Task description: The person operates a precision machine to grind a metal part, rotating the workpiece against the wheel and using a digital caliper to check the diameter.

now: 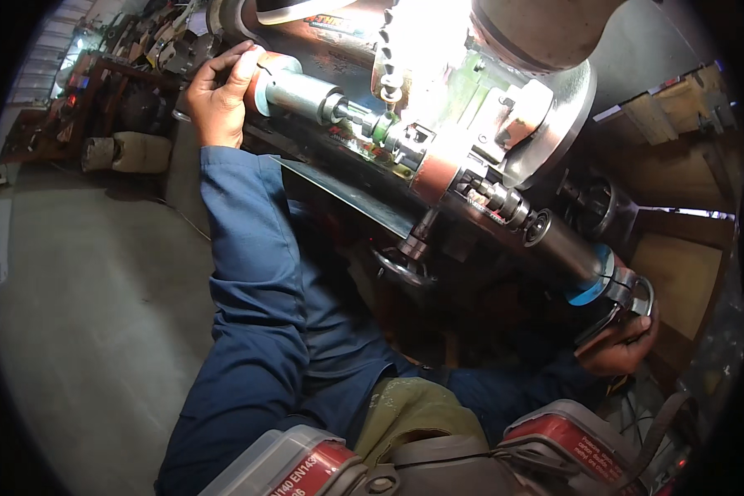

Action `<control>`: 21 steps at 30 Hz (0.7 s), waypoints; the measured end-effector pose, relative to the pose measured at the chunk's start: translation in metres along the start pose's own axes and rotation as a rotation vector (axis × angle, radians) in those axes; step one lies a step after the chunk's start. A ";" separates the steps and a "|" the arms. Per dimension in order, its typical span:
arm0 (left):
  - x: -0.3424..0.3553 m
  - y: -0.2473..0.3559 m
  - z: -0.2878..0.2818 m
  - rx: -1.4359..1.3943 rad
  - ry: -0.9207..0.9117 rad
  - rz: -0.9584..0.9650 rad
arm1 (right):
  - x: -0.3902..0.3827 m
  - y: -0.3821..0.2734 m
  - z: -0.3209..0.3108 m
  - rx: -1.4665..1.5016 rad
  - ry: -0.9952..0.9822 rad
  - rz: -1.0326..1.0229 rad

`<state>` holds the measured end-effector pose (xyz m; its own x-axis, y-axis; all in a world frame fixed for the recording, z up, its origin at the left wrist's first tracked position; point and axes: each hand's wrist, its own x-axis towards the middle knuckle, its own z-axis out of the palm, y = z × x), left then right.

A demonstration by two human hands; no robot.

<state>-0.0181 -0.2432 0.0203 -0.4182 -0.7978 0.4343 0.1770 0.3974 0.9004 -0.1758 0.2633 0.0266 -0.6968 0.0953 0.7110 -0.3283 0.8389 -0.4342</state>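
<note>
Might get L hand [219,95] nipped by sudden spin of far-left cyl [304,93] while pinching its collar [262,87]; can't tell grip of R hand [620,345] by near-right loop [651,293].

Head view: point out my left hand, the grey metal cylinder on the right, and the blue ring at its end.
Left hand [221,97]: head view, near the base of the thumb.
Grey metal cylinder [568,250]: head view, its curved side.
Blue ring [588,292]: head view, its lower part.

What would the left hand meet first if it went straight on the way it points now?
Probably the collar at the left end of the upper cylinder; the left hand seems to touch it, though depth there is unclear.
</note>
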 end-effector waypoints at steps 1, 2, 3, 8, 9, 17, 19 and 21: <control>0.000 0.000 0.000 0.012 0.005 0.013 | 0.000 0.002 0.002 -0.004 0.037 -0.035; 0.000 0.000 0.000 0.022 0.007 0.012 | -0.002 0.004 0.005 0.006 0.071 -0.030; 0.001 0.000 0.000 0.036 0.010 -0.004 | -0.002 0.006 0.006 0.017 0.085 -0.051; 0.002 0.002 0.001 0.020 0.023 0.003 | -0.006 0.012 0.009 0.022 0.156 -0.090; 0.002 0.002 0.001 0.021 0.025 -0.017 | -0.008 0.014 0.009 0.029 0.157 -0.096; 0.002 0.004 0.003 0.044 0.025 -0.005 | -0.018 0.048 0.038 -0.040 0.590 -0.313; 0.003 0.004 0.003 0.053 0.018 -0.012 | -0.019 0.052 0.049 -0.014 0.692 -0.330; 0.003 0.003 0.003 0.055 0.018 0.008 | -0.019 0.052 0.050 0.000 0.707 -0.333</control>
<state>-0.0211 -0.2434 0.0246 -0.4011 -0.8023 0.4421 0.1308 0.4275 0.8945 -0.2115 0.2780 -0.0374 0.0108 0.1575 0.9875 -0.4490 0.8831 -0.1360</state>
